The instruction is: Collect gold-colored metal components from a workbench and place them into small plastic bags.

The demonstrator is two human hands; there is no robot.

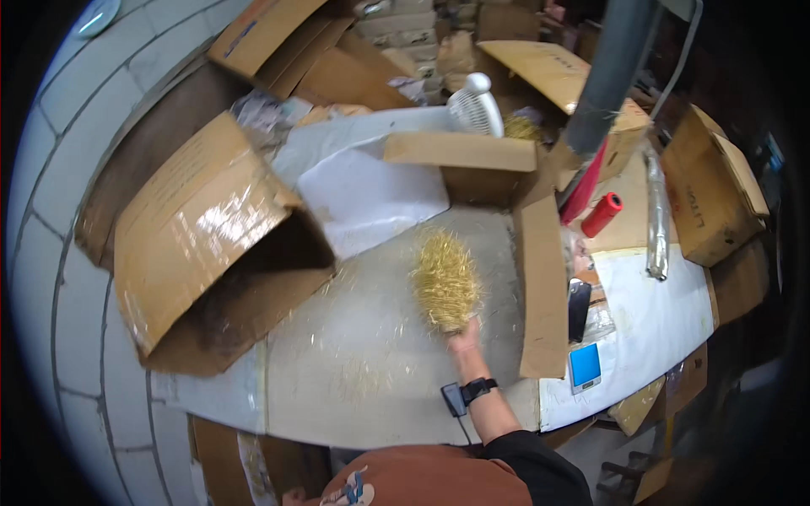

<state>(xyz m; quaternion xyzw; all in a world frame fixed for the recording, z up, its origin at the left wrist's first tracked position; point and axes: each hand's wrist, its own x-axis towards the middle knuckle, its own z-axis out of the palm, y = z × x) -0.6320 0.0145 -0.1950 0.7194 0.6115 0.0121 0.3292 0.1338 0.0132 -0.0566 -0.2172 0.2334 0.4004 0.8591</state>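
My right hand point(461, 338) reaches over the middle of the grey work table point(371, 320). Its fingers are closed around the near end of a bushy bundle of gold tinsel strands point(445, 278); the fingertips are mostly hidden by the strands. The bundle points away from me, its far end spread out. Loose gold bits point(363, 377) lie scattered on the table left of my hand. Of my left hand point(294, 497), only a small patch shows at the lower edge, and its fingers cannot be made out.
An open cardboard box point(194, 228) lies on its side at left. Cardboard strips point(544, 287) wall the table's right and back. Beyond them are a blue-faced scale point(584, 368), a dark phone point(579, 310), a red roll point(602, 214) and a grey post point(612, 84). A white fan point(477, 108) stands behind.
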